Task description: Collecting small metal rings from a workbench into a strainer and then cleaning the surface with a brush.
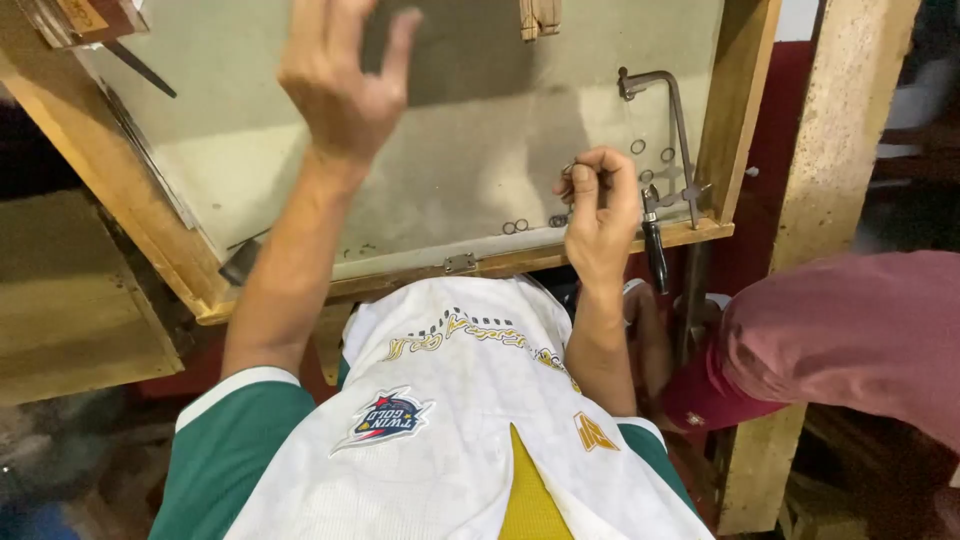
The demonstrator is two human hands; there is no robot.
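Note:
My left hand [340, 80] is raised above a grey work surface [430, 150], fingers spread, holding nothing. Lower and to the right, my right hand [600, 205] pinches what looks like a small metal ring [569, 172] between thumb and fingertips, just above the surface near its front edge. Several more small rings [515, 227] lie loose on the grey surface around that hand. A metal saw frame [680, 120] with a dark handle [655, 245] rests right beside my right hand.
A wooden frame [520, 260] with a small metal latch [460, 263] borders the surface. A dark metal tool [240, 262] sits at the front left corner. A wooden post [810, 200] stands on the right, and another person in a maroon shirt [850, 330] sits beside it.

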